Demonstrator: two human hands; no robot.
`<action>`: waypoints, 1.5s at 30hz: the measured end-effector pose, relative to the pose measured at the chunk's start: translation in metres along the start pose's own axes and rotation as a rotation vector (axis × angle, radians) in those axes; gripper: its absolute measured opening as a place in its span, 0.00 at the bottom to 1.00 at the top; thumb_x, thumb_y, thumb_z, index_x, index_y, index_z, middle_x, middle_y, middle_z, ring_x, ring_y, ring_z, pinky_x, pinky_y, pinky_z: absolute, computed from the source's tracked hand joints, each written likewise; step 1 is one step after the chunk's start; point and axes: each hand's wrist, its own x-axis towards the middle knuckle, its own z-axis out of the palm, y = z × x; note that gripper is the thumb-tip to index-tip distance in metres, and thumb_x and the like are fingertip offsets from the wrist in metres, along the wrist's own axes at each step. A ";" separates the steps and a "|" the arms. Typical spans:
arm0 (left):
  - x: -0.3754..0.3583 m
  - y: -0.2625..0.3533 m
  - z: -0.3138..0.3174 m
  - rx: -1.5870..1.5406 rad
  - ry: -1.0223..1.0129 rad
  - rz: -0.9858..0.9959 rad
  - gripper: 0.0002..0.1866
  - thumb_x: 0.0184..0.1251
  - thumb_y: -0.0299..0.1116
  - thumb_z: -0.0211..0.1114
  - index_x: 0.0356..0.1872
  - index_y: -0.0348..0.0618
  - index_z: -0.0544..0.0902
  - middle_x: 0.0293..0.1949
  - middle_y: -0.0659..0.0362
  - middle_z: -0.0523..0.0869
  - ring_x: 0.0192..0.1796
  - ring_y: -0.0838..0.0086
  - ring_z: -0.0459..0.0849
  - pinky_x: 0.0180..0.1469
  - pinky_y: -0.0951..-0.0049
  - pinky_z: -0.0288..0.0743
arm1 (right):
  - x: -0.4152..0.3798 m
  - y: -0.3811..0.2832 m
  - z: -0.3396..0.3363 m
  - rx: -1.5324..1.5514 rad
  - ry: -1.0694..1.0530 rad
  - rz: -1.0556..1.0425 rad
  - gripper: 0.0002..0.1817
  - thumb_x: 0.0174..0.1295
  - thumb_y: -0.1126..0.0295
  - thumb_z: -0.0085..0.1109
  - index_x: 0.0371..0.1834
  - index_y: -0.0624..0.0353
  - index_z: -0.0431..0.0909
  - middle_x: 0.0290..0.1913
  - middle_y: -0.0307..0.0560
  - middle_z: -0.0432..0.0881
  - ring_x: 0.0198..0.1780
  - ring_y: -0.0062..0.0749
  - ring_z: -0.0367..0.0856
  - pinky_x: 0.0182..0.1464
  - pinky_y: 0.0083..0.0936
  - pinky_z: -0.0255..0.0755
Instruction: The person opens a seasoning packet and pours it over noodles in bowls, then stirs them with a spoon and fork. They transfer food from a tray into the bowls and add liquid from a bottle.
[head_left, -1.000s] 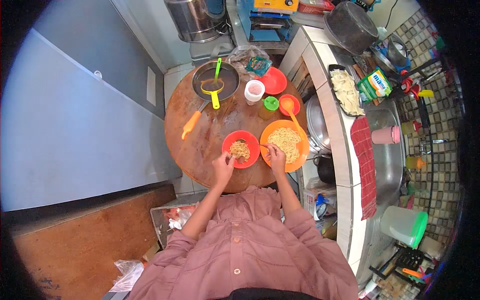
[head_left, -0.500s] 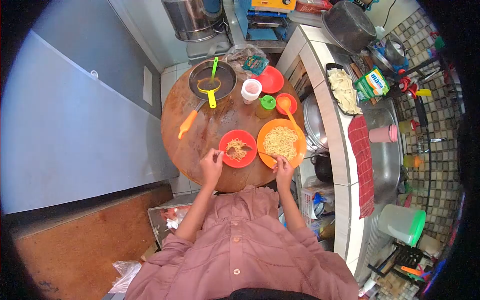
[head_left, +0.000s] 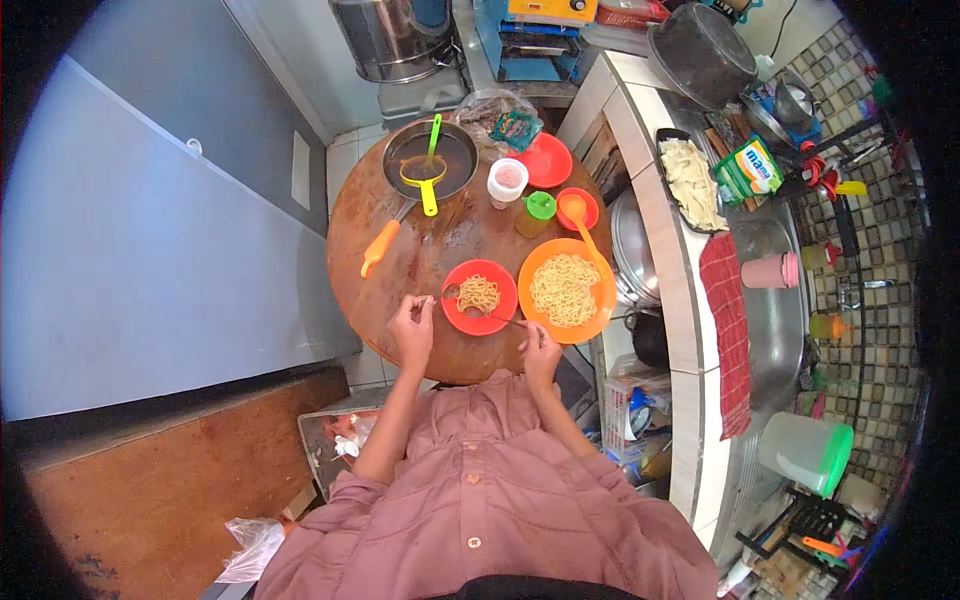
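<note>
A red bowl [head_left: 451,318] of brownish noodles [head_left: 480,293] stands near the front of the round wooden table. My left hand [head_left: 412,328], just left of the bowl, is closed on a small metal spoon whose dark head [head_left: 451,291] rests at the bowl's left rim. My right hand [head_left: 541,352] pinches the thin handle of a metal utensil [head_left: 508,321], spoon or fork, at the front right of the bowl; its tip is among the noodles. An orange plate [head_left: 606,305] of pale noodles [head_left: 563,290] sits above my right hand.
A dark pan [head_left: 462,143] with a yellow-green strainer [head_left: 427,185] stands at the table's back left. Nearby are a white cup [head_left: 507,180], a green-lidded jar [head_left: 539,210], a red plate [head_left: 547,160] and an orange ladle [head_left: 577,215]. The tiled counter [head_left: 690,330] borders the right.
My right hand has moved left, off the orange plate's edge, and its utensil has shifted lower in the red bowl. The left spoon has pulled back leftward to the rim.
</note>
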 end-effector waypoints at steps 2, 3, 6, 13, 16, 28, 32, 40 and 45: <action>0.000 -0.003 0.000 0.001 -0.009 -0.003 0.08 0.58 0.26 0.61 0.24 0.33 0.73 0.29 0.53 0.85 0.32 0.76 0.83 0.36 0.76 0.75 | -0.002 -0.001 0.003 0.025 -0.014 0.004 0.12 0.64 0.68 0.48 0.36 0.62 0.80 0.19 0.36 0.74 0.19 0.12 0.67 0.21 0.12 0.59; 0.000 -0.003 0.000 0.004 -0.014 -0.006 0.08 0.58 0.26 0.61 0.24 0.33 0.73 0.29 0.53 0.85 0.32 0.76 0.83 0.36 0.76 0.75 | -0.001 0.002 0.005 -0.025 0.031 -0.059 0.12 0.64 0.68 0.48 0.36 0.62 0.80 0.19 0.35 0.74 0.19 0.12 0.67 0.22 0.12 0.60; -0.001 -0.005 0.000 -0.010 -0.005 -0.016 0.08 0.58 0.26 0.61 0.24 0.34 0.73 0.29 0.53 0.85 0.32 0.76 0.83 0.36 0.76 0.75 | 0.003 0.006 0.009 -0.041 0.085 -0.109 0.11 0.64 0.69 0.48 0.36 0.64 0.80 0.19 0.35 0.74 0.19 0.13 0.67 0.23 0.13 0.61; 0.000 -0.006 0.002 0.070 -0.015 0.010 0.07 0.57 0.26 0.61 0.25 0.33 0.75 0.29 0.54 0.84 0.31 0.75 0.83 0.35 0.75 0.75 | 0.010 -0.008 0.016 -0.106 0.005 -0.049 0.11 0.64 0.70 0.47 0.38 0.66 0.79 0.27 0.38 0.79 0.20 0.14 0.68 0.25 0.13 0.63; 0.003 -0.008 0.006 0.105 -0.009 0.046 0.07 0.57 0.27 0.62 0.26 0.34 0.76 0.29 0.53 0.84 0.32 0.71 0.83 0.36 0.73 0.75 | 0.018 -0.018 0.008 -0.014 0.059 -0.113 0.11 0.64 0.71 0.48 0.40 0.65 0.79 0.30 0.37 0.80 0.20 0.14 0.68 0.25 0.13 0.64; 0.003 -0.009 0.025 0.287 -0.115 0.173 0.07 0.56 0.28 0.61 0.25 0.35 0.75 0.27 0.51 0.82 0.30 0.64 0.82 0.34 0.70 0.73 | 0.027 0.002 0.000 -0.148 0.080 -0.170 0.09 0.60 0.71 0.52 0.39 0.61 0.80 0.24 0.43 0.81 0.20 0.21 0.75 0.25 0.19 0.68; 0.003 -0.002 0.021 0.261 -0.052 0.149 0.06 0.56 0.28 0.61 0.26 0.35 0.76 0.27 0.51 0.82 0.31 0.63 0.82 0.34 0.69 0.73 | 0.027 -0.019 -0.003 -0.120 0.106 -0.215 0.09 0.60 0.72 0.52 0.40 0.61 0.80 0.28 0.43 0.82 0.21 0.19 0.75 0.27 0.18 0.69; 0.003 0.000 0.013 0.225 -0.034 0.138 0.06 0.57 0.28 0.60 0.26 0.35 0.77 0.27 0.50 0.82 0.32 0.62 0.82 0.34 0.68 0.73 | 0.062 0.009 -0.004 -0.153 -0.114 -0.305 0.08 0.58 0.73 0.54 0.37 0.60 0.81 0.33 0.46 0.83 0.30 0.28 0.79 0.33 0.21 0.71; 0.005 -0.004 0.011 0.264 -0.008 0.144 0.06 0.57 0.29 0.61 0.26 0.35 0.77 0.27 0.51 0.82 0.32 0.62 0.82 0.36 0.68 0.73 | 0.062 -0.018 -0.005 -0.341 -0.170 -0.559 0.07 0.54 0.73 0.56 0.35 0.57 0.81 0.35 0.47 0.82 0.36 0.38 0.80 0.36 0.26 0.73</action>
